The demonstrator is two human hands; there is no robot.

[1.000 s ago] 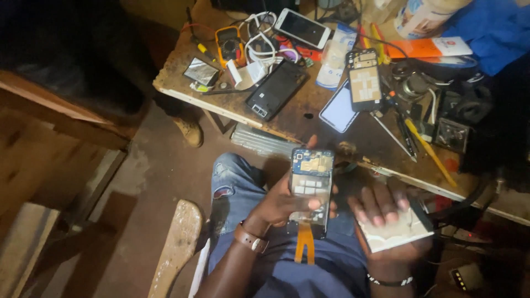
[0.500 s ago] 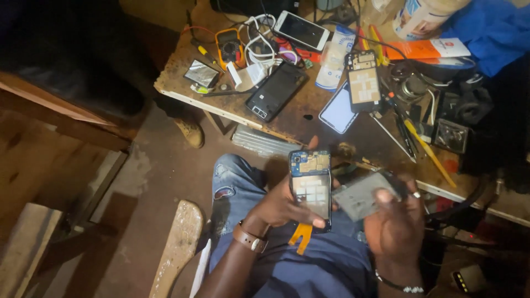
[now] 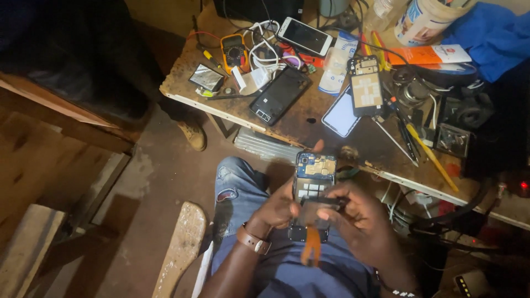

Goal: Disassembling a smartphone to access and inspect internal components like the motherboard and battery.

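- Left hand [image 3: 281, 207]: wrapped around the left side of an opened phone [image 3: 313, 182], thumb up along its edge near the top; a brown watch strap [image 3: 252, 241] on the wrist.
- Right hand [image 3: 356, 221]: fingers curled, pinching a thin dark flat part [image 3: 323, 203] laid across the middle of the opened phone.
- Opened phone: held upright over the lap, just in front of the counter [image 3: 298, 118] edge, back off, blue circuit board showing at the top; an orange strip [image 3: 311, 248] hangs from its lower end.
- Lap: blue jeans [image 3: 237, 185], torn at the knee, and a blue shirt [image 3: 298, 273].
- Counter, near part: a black phone [image 3: 279, 95] lying face down, a pale blue flat panel [image 3: 340, 116], a second stripped phone frame [image 3: 365, 85] with a pale square patch.
- Counter, left end: a small shiny square packet [image 3: 207, 77], a yellow meter [image 3: 234, 52], a coil of white cable [image 3: 265, 41].
- Counter, far edge: a white phone [image 3: 305, 36] with dark screen, a pale plastic packet [image 3: 337, 63] with blue print.
- Counter, right: a flat orange rectangular packet [image 3: 436, 54] with a white end, a round white tub [image 3: 422, 19] with a coloured label, a blue cloth [image 3: 494, 36], a yellow-handled tool [image 3: 433, 157].
- Floor, left: a worn wooden board [image 3: 179, 251] and a brown shoe [image 3: 193, 134].
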